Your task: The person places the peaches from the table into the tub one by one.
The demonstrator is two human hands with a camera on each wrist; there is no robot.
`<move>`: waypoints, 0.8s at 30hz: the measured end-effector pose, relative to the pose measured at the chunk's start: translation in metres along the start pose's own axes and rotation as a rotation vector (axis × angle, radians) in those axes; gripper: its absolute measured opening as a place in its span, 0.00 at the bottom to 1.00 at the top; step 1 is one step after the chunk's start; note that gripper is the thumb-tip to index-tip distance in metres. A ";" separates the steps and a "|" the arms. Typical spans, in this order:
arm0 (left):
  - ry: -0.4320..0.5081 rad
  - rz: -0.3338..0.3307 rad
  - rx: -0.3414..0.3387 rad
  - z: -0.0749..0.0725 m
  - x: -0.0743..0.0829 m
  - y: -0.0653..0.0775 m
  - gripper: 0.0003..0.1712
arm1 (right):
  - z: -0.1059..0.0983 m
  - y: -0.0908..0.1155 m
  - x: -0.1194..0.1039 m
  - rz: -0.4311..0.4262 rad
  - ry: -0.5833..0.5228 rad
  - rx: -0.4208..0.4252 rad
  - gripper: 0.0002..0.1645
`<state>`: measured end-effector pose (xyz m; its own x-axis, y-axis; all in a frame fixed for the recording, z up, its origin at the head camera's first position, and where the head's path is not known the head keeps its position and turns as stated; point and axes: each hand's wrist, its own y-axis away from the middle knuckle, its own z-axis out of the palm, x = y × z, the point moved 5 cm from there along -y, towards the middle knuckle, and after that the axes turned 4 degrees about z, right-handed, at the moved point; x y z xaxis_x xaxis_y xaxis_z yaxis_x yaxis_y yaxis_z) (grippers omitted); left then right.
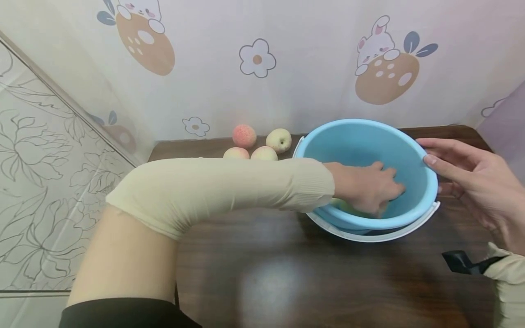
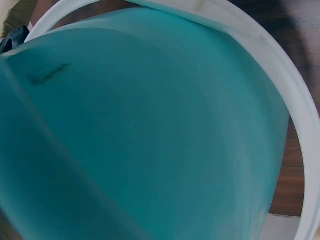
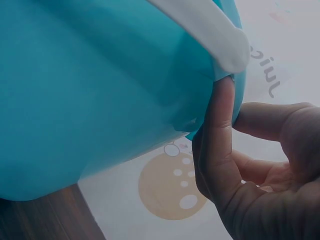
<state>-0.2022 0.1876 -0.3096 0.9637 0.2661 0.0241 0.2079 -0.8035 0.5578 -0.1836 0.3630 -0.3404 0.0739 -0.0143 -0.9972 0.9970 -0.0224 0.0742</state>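
Observation:
A light blue bucket (image 1: 357, 136) with a white handle (image 1: 371, 238) stands on the dark wooden table, its mouth tipped toward me. My left hand (image 1: 367, 187) reaches down inside it, fingers spread and bent, their tips hidden. Beneath that hand shows part of a yellow-green round fruit (image 1: 339, 205); I cannot tell whether the fingers hold it. The left wrist view is filled by the bucket wall (image 2: 165, 125), with no hand in it. My right hand (image 1: 480, 182) pinches the bucket's right rim between thumb and fingers, close to the handle joint in the right wrist view.
Several peaches, among them a red-pink one (image 1: 244, 136) and a pale one (image 1: 279, 140), lie at the back of the table (image 1: 246, 255), left of the bucket. A patterned curtain (image 1: 307, 68) hangs behind. Tiled wall (image 1: 37, 182) stands at left.

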 end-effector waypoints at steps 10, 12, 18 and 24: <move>0.034 0.090 0.028 0.000 0.002 -0.003 0.20 | 0.000 -0.002 -0.001 -0.015 -0.029 -0.018 0.26; 0.050 0.102 0.041 0.000 0.003 -0.003 0.17 | 0.001 -0.002 -0.001 -0.023 -0.039 -0.023 0.26; 0.055 0.098 0.055 -0.004 0.004 -0.005 0.17 | 0.001 -0.001 -0.001 -0.012 -0.036 -0.021 0.26; 0.035 0.083 0.058 -0.002 0.001 -0.004 0.17 | 0.001 -0.001 -0.001 -0.006 -0.014 -0.011 0.26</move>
<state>-0.2023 0.1920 -0.3105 0.9717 0.2148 0.0978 0.1377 -0.8526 0.5041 -0.1845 0.3621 -0.3396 0.0673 -0.0282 -0.9973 0.9976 -0.0115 0.0676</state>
